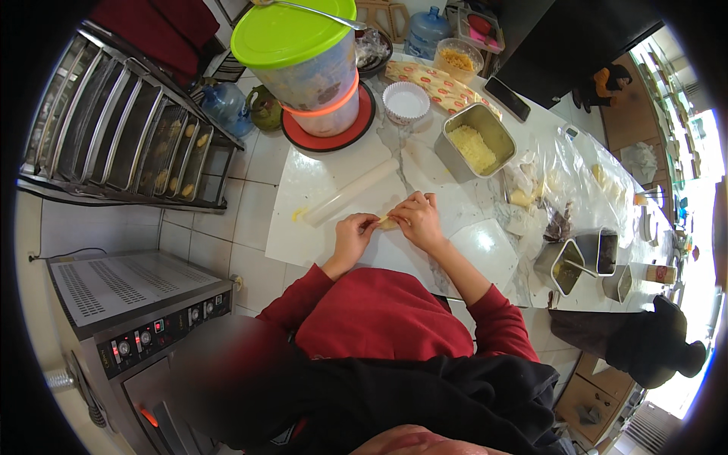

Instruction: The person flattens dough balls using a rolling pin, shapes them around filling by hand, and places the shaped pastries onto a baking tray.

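A small pale piece of dough [388, 224] is held just above the white marbled table [292, 243], near its front edge. My left hand [354, 236] is closed, with its fingertips pinching the dough's left end. The fingers of my right hand [417, 221] are bent and pinch the other end from above. Much of the dough is hidden by my fingertips. Beyond my hands lies a long whitish rolling pin [351, 192], set at a slant, with a yellow smear [298, 214] by its near end. Farther right stands a metal pan [497, 163] holding pale grated cheese [472, 147].
A tub with a lime-green lid [292, 30] stands on a red round board [364, 121]. Beside it are paper baking cups [406, 101] and a phone [508, 98]. Plastic bags [576, 171] and metal containers [561, 267] line the right side. At left are a tray rack [114, 129] and an oven [144, 284].
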{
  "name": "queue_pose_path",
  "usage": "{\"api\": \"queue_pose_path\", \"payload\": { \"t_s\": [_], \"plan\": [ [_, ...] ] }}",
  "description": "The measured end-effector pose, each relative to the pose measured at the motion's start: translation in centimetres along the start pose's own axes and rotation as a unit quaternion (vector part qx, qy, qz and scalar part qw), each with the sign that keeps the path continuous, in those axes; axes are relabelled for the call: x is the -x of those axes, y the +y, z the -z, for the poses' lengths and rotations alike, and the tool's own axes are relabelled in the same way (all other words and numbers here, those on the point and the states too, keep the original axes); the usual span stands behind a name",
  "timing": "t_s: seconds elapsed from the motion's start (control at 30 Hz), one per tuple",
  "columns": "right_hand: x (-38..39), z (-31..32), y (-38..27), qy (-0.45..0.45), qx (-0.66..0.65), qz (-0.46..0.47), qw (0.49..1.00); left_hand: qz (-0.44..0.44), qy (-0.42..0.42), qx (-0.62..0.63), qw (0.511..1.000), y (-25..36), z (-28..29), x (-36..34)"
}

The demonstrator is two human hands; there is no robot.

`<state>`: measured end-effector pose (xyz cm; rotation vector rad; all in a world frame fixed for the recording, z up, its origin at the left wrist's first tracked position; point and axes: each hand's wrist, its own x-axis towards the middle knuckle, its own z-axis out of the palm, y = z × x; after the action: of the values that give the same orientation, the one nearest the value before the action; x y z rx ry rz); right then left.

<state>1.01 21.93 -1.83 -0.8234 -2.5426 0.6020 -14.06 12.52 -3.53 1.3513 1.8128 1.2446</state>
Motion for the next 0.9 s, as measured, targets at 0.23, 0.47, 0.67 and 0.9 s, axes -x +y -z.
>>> {"api": "queue_pose_path", "payload": {
  "t_s": [0.23,0.47,0.67,0.9],
  "plan": [
    [0.2,-0.9,-0.3,0.046,-0.003,0.029,0.999,-0.035,0.007,0.028,0.999,-0.4,0.0,0.5],
    [1.2,0.7,1.6,0.044,-0.147,0.000,0.988,-0.075,-0.024,-0.006,0.997,0.4,-0.1,0.2],
    [1.1,1.1,2.7,-0.016,-0.155,-0.010,0.988,-0.069,-0.029,-0.041,0.996,0.5,-0.2,-0.3],
    [0.9,0.5,3.9,-0.028,-0.217,0.005,0.976,-0.128,-0.028,-0.150,0.980,1.1,-0.7,-1.0]
  ]
}}
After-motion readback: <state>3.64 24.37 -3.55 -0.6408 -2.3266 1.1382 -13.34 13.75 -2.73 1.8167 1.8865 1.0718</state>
